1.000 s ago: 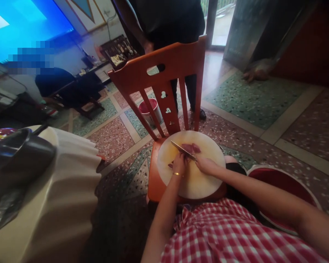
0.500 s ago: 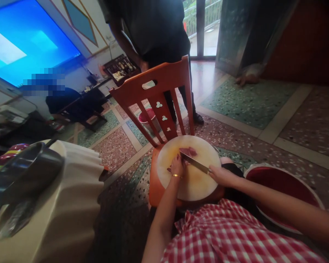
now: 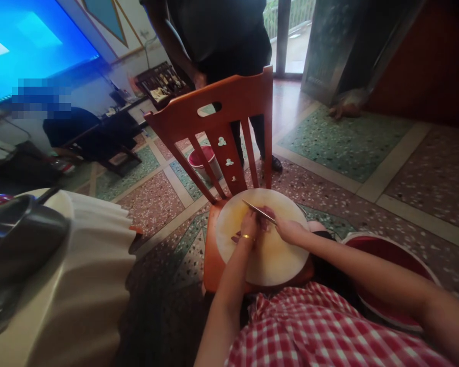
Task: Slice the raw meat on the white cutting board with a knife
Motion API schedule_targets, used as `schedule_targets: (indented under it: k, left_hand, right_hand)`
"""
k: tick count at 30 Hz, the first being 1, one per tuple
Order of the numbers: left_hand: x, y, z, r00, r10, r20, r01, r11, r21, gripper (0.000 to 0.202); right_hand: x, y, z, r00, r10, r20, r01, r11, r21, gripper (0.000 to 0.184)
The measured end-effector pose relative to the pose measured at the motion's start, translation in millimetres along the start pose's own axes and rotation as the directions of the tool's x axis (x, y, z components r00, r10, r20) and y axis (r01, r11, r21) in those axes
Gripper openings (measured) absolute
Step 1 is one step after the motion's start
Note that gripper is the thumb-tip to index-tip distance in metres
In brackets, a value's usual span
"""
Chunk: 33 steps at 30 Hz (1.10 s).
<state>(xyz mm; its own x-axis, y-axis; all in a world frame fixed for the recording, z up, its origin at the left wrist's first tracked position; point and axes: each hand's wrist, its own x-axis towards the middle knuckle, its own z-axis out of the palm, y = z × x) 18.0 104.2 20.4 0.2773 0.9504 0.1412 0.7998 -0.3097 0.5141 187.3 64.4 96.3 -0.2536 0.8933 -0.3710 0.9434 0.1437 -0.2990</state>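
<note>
Hands: left hand [image 3: 249, 225] pressing one meat piece [image 3: 265, 212] on one board [image 3: 270, 255], right hand [image 3: 286, 230] gripping one knife [image 3: 258, 211].

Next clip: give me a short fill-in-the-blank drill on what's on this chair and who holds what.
1. The round cutting board rests on the seat of a wooden ____.
2. The right hand grips a ____.
3. The left hand presses down on the ____ meat.
4. On the left wrist sits a gold ____.

Missing words: chair; knife; red; bangle
</note>
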Motion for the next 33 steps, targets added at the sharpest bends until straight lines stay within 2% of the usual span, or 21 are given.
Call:
schedule_targets:
  k: [4,7,9,12,15,18,20,22,24,26,28,30,33]
  left_hand:
    - [0,-1,2.1,1.0,-0.017,0.01,0.017,1.0,0.017,0.028]
    - [-3,1,-2.4,0.998,-0.031,0.048,0.028,0.998,0.058,0.026]
    - [-6,3,-6.0,0.996,-0.059,0.069,0.053,0.994,0.095,0.027]
    - [-8,8,-9.2,0.993,-0.093,0.073,0.085,0.991,0.105,0.029]
    - [-8,10,-14.0,0.995,-0.07,0.075,0.066,0.996,0.052,0.031]
    - [-15,-1,-28.3,0.998,-0.058,0.034,0.057,0.998,0.017,0.032]
    - [-30,-15,-43.8,0.998,-0.066,-0.002,0.066,0.998,0.011,0.031]
    - [-51,-26,-61.0,0.997,-0.067,0.028,0.066,0.997,0.027,0.032]
    - [-72,-31,-75.2,0.989,-0.035,0.14,0.028,0.998,0.054,0.036]
    - [-87,-27,-82.5,0.966,-0.012,0.259,-0.017,0.994,0.109,0.045]
    - [-93,-18,-82.4,0.946,-0.049,0.321,-0.023,0.976,0.217,0.054]
    - [-96,-7,-77.3,0.939,-0.117,0.323,0.0,0.941,0.34,0.058]
    - [-103,5,-67.6,0.933,-0.22,0.286,0.083,0.902,0.424,0.045]
  right_hand:
    - [43,-24,-5,0.999,-0.036,-0.035,0.039,0.995,0.095,0.049]
    - [56,-34,-5,0.993,-0.089,-0.076,0.097,0.99,0.107,0.047]
    - [46,-29,0,0.992,-0.093,-0.082,0.102,0.988,0.114,0.051]
    - [12,-4,15,0.998,-0.042,-0.044,0.046,0.994,0.097,0.057]
    - [-22,24,24,1.0,0.004,-0.009,-0.003,0.998,0.059,0.042]
    - [-40,39,20,0.997,-0.046,-0.056,0.049,0.997,0.061,0.025]
    - [-46,39,18,0.988,-0.089,-0.125,0.098,0.993,0.071,0.023]
    - [-50,34,20,0.979,-0.128,-0.156,0.142,0.986,0.085,0.023]
    - [-55,26,26,0.979,-0.156,-0.128,0.169,0.981,0.098,0.02]
    - [-61,18,33,0.982,-0.173,-0.079,0.18,0.979,0.1,0.016]
    - [-69,11,39,0.981,-0.184,-0.054,0.188,0.978,0.09,0.014]
    - [-76,7,41,0.981,-0.189,-0.051,0.193,0.978,0.08,0.014]
    - [-83,3,40,0.981,-0.192,-0.035,0.194,0.978,0.076,0.014]
